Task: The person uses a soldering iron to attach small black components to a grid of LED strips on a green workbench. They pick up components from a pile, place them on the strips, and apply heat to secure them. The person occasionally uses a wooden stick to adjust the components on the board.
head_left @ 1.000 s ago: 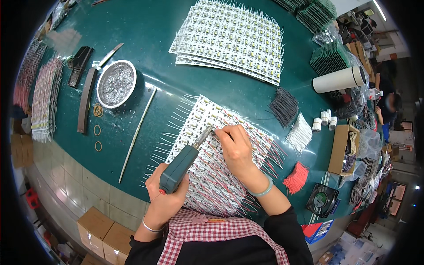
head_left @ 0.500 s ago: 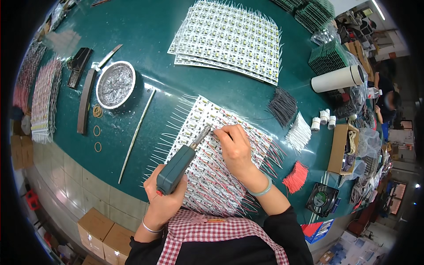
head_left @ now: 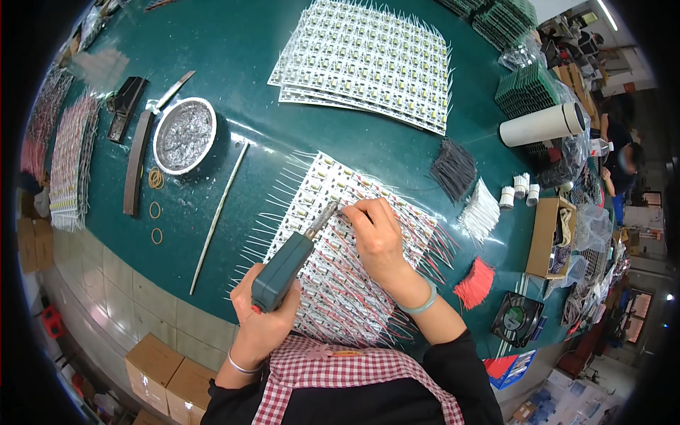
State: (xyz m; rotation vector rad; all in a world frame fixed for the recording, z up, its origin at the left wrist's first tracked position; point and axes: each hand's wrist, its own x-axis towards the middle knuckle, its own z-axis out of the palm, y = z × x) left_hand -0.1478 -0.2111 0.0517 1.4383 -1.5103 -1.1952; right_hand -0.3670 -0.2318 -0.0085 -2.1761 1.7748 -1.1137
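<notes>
My left hand (head_left: 268, 312) is wrapped round the dark green handle of a soldering iron (head_left: 282, 270). Its metal tip points up and right onto a white circuit board panel (head_left: 319, 177) on the table before me. Close beside the tip, my right hand (head_left: 379, 237) pinches a thin wire against the panel, mostly hidden by the fingers. Rows of small yellow parts cover the panel. Red and white wires spread over its right and lower parts, and pale wires stick out along its left edge.
More white panels (head_left: 365, 64) lie stacked at the back. To the left are a round bowl of silvery scraps (head_left: 185, 136), a thin stick (head_left: 219, 218) and rubber bands (head_left: 156, 236). Black wires (head_left: 453, 168), white wires (head_left: 482, 211), red wires (head_left: 474, 283), a fan (head_left: 517, 319) and a white bottle (head_left: 542, 126) stand right.
</notes>
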